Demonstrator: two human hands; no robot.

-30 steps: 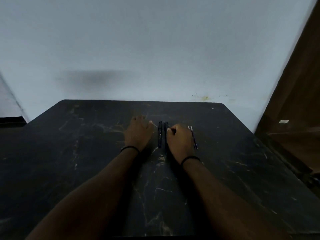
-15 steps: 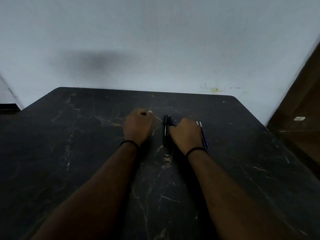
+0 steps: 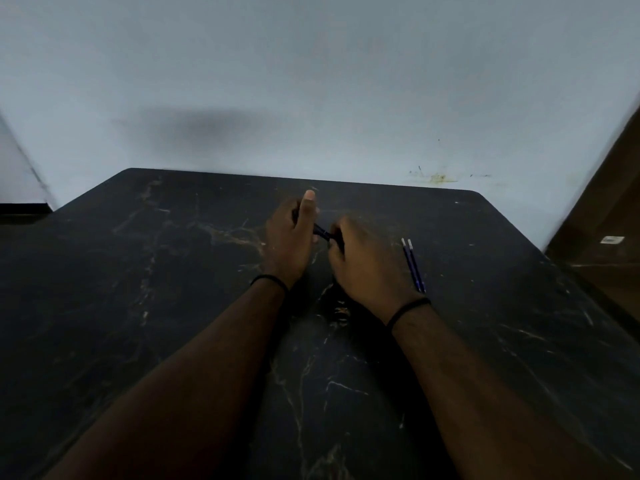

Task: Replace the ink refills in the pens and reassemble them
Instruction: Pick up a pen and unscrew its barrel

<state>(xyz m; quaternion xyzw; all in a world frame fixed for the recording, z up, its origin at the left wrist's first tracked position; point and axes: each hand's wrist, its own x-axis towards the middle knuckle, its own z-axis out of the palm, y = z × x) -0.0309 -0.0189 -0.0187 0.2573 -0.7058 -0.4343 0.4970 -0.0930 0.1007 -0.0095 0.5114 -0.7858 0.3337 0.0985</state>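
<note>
A black pen point(image 3: 322, 232) is held between both hands above the dark marble table point(image 3: 138, 289). My left hand point(image 3: 289, 239) grips its left end, with one finger pointing up. My right hand point(image 3: 367, 265) closes on its right end. Only a short middle stretch of the pen shows between the hands. Two thin blue ink refills point(image 3: 412, 265) lie side by side on the table just right of my right hand. The second black pen seen earlier is hidden, probably under my right hand.
A pale wall point(image 3: 311, 98) stands just behind the table's far edge. A brown wooden surface point(image 3: 609, 237) rises at the right side. A black band circles each wrist.
Both hands lay beside two black pens on the table. My right hand picked one pen up and my left hand came over to grip its other end.
</note>
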